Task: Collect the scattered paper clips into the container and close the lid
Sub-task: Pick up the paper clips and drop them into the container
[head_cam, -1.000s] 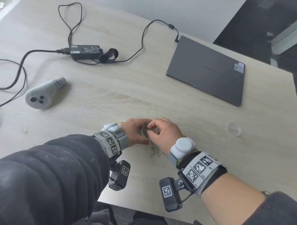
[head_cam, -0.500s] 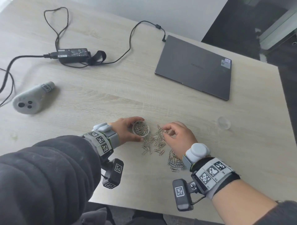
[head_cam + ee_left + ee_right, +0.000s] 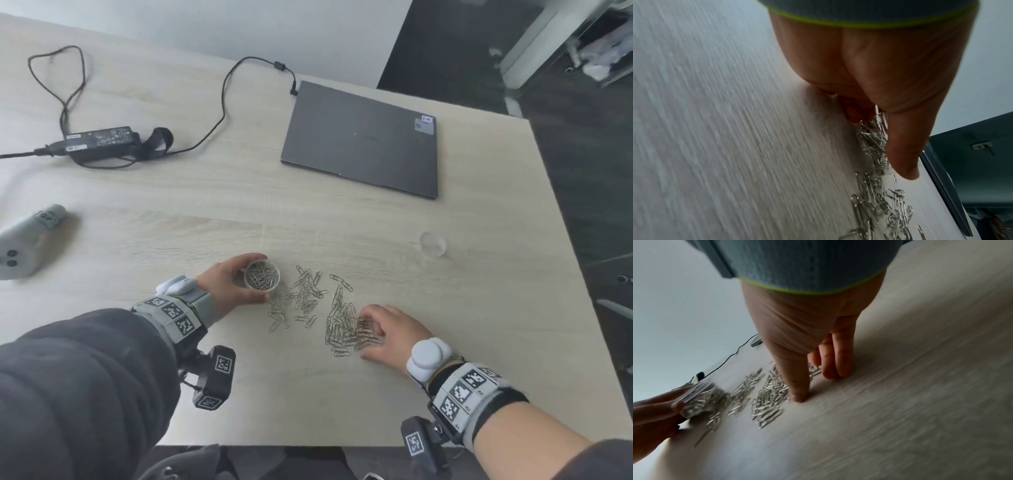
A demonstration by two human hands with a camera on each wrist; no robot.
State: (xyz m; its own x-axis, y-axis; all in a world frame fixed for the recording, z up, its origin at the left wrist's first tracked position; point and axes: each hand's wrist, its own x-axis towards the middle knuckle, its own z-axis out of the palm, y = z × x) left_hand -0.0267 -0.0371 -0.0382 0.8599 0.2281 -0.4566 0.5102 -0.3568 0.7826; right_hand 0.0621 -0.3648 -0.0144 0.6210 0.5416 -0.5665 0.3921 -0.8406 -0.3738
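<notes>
While steadying the clear container [image 3: 262, 279] with the left hand [image 3: 228, 287] curled round its wall, mid-collection, judging by the many paper clips [image 3: 344, 327] loose on the table [image 3: 308, 394]. Right hand [image 3: 390, 334] flat, fingers straight, resting at the nearer heap, gripping nothing. Next, probably: rake a bunch together, pinch, carry over the open rim; lid [image 3: 433, 244] well apart at right.

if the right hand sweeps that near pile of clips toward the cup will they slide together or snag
The paper clips lie flat, thin and overlapped, so they probably slide easily but tangle in clumps. The right hand fingers rest straight beside them; a few likely slip underneath.
</notes>
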